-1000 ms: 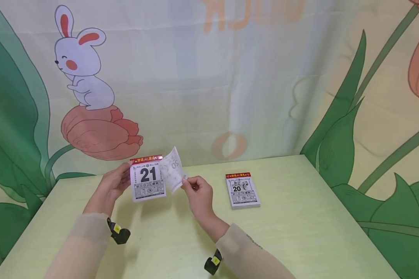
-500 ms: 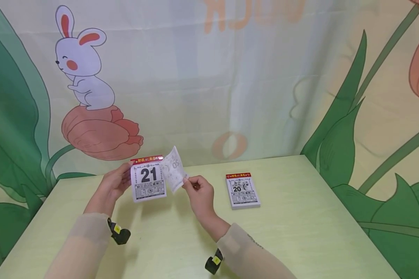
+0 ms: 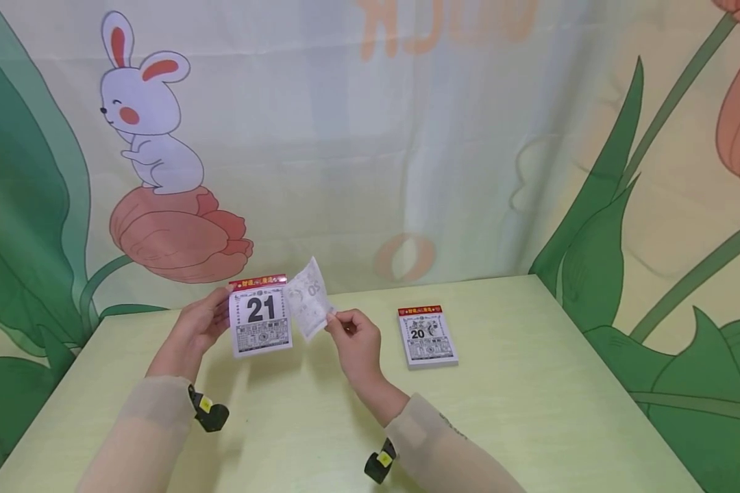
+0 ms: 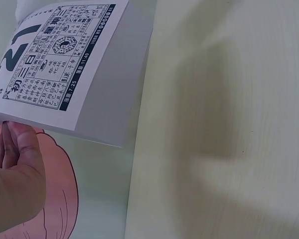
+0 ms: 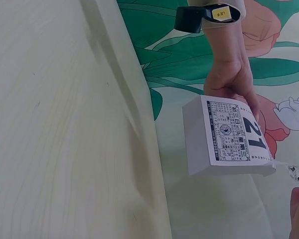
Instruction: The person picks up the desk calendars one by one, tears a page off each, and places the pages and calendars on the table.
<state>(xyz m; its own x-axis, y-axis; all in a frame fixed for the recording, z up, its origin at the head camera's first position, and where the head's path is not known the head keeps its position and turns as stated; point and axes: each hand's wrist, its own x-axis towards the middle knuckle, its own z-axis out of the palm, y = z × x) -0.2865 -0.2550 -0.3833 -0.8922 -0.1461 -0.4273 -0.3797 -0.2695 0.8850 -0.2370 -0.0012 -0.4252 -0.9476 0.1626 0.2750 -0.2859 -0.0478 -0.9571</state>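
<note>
My left hand [image 3: 199,325] grips a thick tear-off calendar [image 3: 261,318] by its left edge and holds it up above the table. Under its red header the top page reads 21; in the left wrist view the calendar [image 4: 60,59] bulges outward, its lower edge raised over the tabletop. A thin loose page [image 3: 308,301] shows a mirrored 20 through its back. Thumb and fingertips of my right hand [image 3: 356,346] pinch this page at its lower right corner. The page's left side overlaps the calendar's right edge in the head view.
A second tear-off calendar [image 3: 428,339], showing 20 under a red header, lies flat on the pale green table [image 3: 518,411] to the right of my right hand. A printed curtain [image 3: 345,171] with a rabbit and flowers hangs behind the table's back edge.
My right hand has drawn slightly to the right, and the loose page has swung a little the same way. My left hand and the calendar have stayed nearly still.
</note>
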